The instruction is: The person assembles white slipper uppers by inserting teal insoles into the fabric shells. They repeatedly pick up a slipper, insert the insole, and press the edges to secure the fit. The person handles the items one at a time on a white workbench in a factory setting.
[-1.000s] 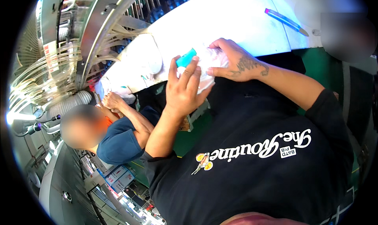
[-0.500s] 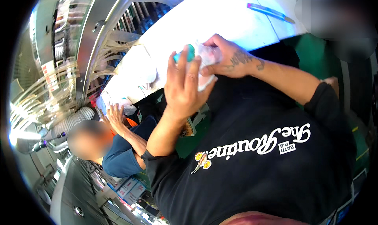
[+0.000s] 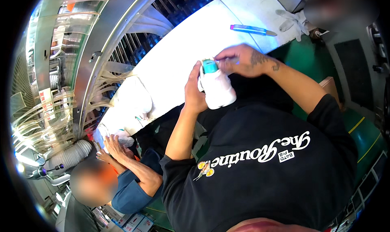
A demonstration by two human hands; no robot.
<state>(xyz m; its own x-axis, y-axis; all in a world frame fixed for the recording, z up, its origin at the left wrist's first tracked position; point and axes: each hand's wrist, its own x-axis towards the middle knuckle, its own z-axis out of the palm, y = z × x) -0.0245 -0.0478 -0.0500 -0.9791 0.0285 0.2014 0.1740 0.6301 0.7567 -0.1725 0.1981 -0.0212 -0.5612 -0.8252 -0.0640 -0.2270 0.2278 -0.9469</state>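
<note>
Above the near edge of the white work table (image 3: 187,45) I hold a white, rounded, bottle-like piece (image 3: 219,89) with a teal end (image 3: 210,66). My left hand (image 3: 196,89) is closed round its left side, the thumb or a finger reaching up beside the teal end. My right hand (image 3: 245,61) is at the upper right of the piece, with curled fingers brought together beside the teal end. Those fingers are partly smeared by motion, and whatever they pinch is hidden. A slim blue tool (image 3: 254,30) with a pink end and tan tip lies on the table beyond.
A white glove (image 3: 291,22) lies at the table's far right. At left, a white rounded item (image 3: 134,96) rests on the table. A co-worker's hands (image 3: 113,148) handle white items there. Clear strips and a metal frame (image 3: 109,37) border the far left side.
The piece has been turned, so its white body now points down toward me and its teal end up. My right hand has shifted from gripping its side to the teal end.
</note>
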